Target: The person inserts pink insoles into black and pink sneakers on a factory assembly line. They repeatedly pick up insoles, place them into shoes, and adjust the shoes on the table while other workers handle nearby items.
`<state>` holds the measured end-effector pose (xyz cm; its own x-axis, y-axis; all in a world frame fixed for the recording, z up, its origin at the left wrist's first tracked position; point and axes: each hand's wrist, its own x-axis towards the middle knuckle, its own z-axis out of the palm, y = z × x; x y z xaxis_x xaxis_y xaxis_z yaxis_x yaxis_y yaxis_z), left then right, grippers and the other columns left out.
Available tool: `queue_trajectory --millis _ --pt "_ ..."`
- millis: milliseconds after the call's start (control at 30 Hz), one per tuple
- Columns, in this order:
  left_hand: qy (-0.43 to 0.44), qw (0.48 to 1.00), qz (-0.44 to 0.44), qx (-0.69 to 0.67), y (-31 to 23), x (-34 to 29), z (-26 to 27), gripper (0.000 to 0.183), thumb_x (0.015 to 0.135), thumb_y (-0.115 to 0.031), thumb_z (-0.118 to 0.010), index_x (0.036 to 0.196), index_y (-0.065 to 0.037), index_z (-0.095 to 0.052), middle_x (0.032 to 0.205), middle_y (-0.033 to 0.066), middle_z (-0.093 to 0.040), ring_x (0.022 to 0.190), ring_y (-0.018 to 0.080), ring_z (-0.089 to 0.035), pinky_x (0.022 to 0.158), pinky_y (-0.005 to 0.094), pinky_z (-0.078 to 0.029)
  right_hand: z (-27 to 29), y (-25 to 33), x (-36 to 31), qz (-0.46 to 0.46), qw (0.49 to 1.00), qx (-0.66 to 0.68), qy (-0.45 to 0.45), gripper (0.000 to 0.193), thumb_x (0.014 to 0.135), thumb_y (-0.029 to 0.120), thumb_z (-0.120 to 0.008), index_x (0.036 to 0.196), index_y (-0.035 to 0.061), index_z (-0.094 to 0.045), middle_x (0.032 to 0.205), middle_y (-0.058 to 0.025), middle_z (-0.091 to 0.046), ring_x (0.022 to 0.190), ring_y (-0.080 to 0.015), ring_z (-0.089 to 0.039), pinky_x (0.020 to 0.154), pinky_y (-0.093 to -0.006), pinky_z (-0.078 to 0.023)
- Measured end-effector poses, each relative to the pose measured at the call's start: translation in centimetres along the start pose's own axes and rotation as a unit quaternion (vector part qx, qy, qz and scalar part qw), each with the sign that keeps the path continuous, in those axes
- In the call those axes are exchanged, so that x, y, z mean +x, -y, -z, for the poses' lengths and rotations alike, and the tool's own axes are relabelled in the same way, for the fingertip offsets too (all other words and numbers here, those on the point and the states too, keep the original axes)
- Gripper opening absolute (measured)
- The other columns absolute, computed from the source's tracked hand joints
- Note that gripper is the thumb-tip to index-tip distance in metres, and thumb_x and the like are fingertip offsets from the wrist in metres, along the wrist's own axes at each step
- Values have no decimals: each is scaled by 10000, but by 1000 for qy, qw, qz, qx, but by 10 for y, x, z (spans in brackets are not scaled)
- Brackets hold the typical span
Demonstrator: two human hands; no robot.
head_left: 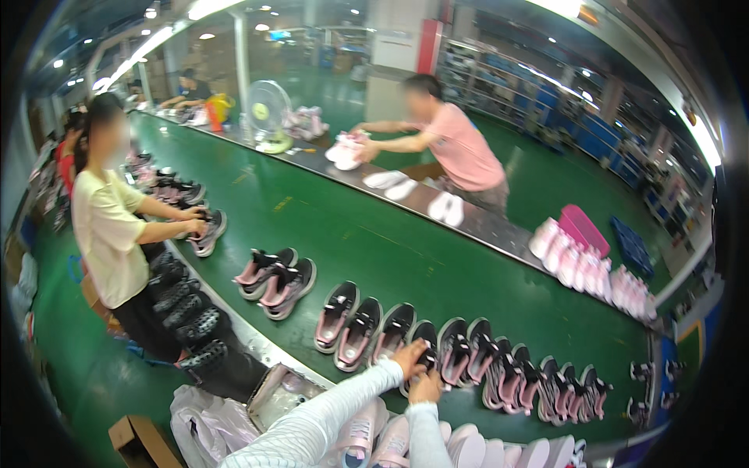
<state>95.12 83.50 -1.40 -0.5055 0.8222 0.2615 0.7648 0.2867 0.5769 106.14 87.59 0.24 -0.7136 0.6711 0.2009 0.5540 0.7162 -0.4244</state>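
Observation:
A long row of black sneakers with pink linings stands on the green belt in front of me. Both my hands are at one black sneaker (422, 334) in the middle of that row. My left hand (407, 359) comes over from its left side, fingers closed on the collar. My right hand (425, 388) grips its near end, with the fingers partly hidden. Just left stands another black sneaker (396, 326). To the right is a further black sneaker (452, 343), close beside my hands. White sleeves cover both my forearms.
Pale pink sneakers (390, 441) line the ledge below my arms, beside a plastic bag (204, 425) and a cardboard box (140, 441). A co-worker at left (109, 210) handles black shoes. Across the belt, another person (468, 144) holds white shoes near a fan (268, 109).

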Motion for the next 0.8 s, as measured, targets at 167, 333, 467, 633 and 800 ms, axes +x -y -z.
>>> queue_trajectory --millis 167,333,467,633,800 --pt "132 975 165 -66 -88 -1 -3 322 694 -82 -440 1003 8 -430 971 193 -479 906 292 -476 763 342 -397 22 -27 -32 -135 986 -55 82 236 646 246 -549 823 89 -555 779 -123 -546 743 -298 -523 659 -382 -412" --pt "413 861 296 -12 -5 29 -85 319 767 -271 -334 957 -40 -443 870 136 -473 781 255 -473 691 356 -405 25 -1 -43 -156 981 68 90 223 647 180 -547 840 68 -544 785 -142 -559 727 -311 -531 637 -380 -413" --pt "472 686 452 -320 -4 46 -79 351 765 -412 -349 685 -88 -456 555 43 -468 490 196 -404 487 338 -363 21 -10 -18 -113 984 115 76 240 617 200 -607 814 72 -554 726 -130 -563 686 -291 -536 617 -363 -414" --pt "353 823 422 -140 -15 36 -77 359 767 -405 -325 876 -89 -456 814 59 -502 737 193 -454 703 359 -354 9 -20 -32 -105 987 121 29 253 639 204 -570 840 53 -538 778 -129 -558 702 -280 -539 611 -360 -420" --pt "267 919 252 144 -4 41 -112 471 759 -455 -246 1099 -162 -390 1041 63 -488 976 208 -437 849 408 -312 27 -9 -27 -145 982 50 112 131 692 146 -466 772 63 -527 693 -153 -557 661 -327 -537 586 -422 -413"
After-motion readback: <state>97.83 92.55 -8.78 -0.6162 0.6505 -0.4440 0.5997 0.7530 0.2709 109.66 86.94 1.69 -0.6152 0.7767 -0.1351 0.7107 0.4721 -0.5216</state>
